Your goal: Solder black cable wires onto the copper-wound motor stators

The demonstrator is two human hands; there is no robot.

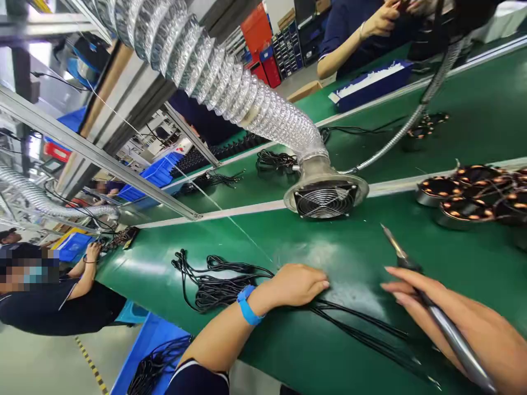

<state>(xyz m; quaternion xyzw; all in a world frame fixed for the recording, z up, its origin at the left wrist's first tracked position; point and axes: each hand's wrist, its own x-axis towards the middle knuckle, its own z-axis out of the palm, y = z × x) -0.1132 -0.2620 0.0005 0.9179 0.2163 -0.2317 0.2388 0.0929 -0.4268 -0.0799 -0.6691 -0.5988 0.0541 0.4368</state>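
Note:
My left hand (297, 284), with a blue band at the wrist, is closed over a bundle of black cables (218, 288) on the green bench. Its fingertips are hidden underneath. Looped cable lies to the left of that hand, and several straight ends with bare tips run out to the right. A soldering iron (448, 326) rests in my right hand (465, 318), its metal tip pointing up and away over the bench. Round motor stators with copper windings (467, 208) stand grouped beyond my right hand.
A fume duct (255, 104) comes down to a fan (327, 201) at the back of the bench. A blue bin (138, 351) of cables sits below left. One co-worker (53, 285) works at left; another's hand (381, 19) is across the bench, near a blue box (370, 85).

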